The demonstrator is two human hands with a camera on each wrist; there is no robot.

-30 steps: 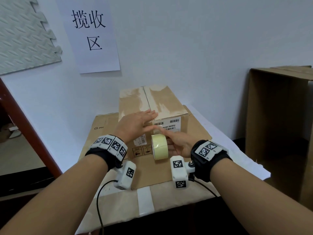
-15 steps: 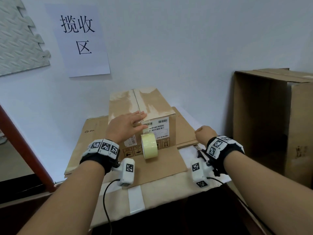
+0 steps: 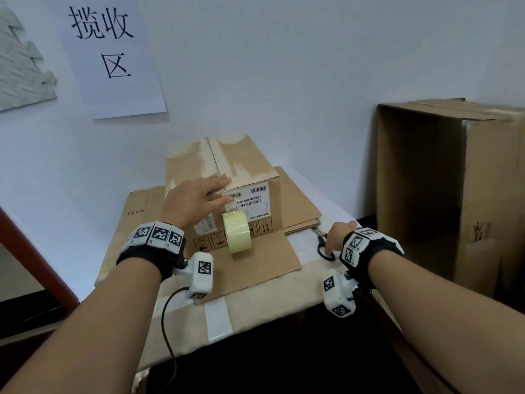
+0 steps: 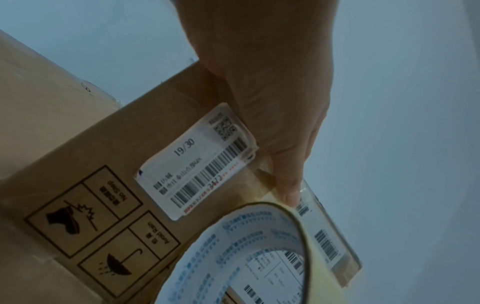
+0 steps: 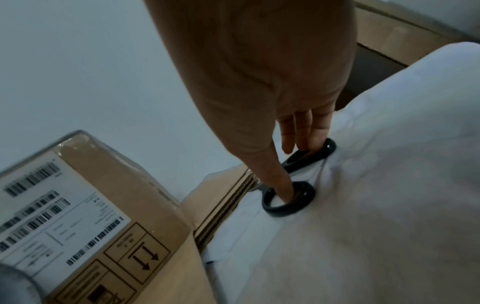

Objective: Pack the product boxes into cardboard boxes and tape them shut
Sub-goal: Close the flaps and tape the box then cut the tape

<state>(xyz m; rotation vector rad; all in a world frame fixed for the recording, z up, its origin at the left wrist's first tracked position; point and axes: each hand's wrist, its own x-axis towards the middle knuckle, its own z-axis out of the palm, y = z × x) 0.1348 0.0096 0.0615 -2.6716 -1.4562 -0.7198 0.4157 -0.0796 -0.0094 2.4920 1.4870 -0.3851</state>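
Note:
A closed cardboard box (image 3: 241,163) with barcode labels sits on flat cardboard at the back of the table. My left hand (image 3: 196,197) lies flat on its top front edge. In the left wrist view its thumb (image 4: 289,191) presses a clear tape strip onto the box's front (image 4: 103,154). The yellow tape roll (image 3: 237,236) stands on edge against the box front, still joined to that strip. To the right, black-handled scissors (image 3: 322,245) lie on the white cloth. My right hand (image 3: 338,236) has its thumb in one loop (image 5: 288,197) and its fingers in the other.
A tall empty cardboard box (image 3: 454,194) stands open-sided at the right, beside the table. Flattened cardboard sheets (image 3: 298,206) lie under and around the packed box. The white-covered table (image 3: 312,282) ends close to me. A paper sign (image 3: 113,52) hangs on the wall.
My right hand let go of the tape roll, swung right and came down on the scissors, fingers entering the handles. My left hand stayed pressed on the box edge.

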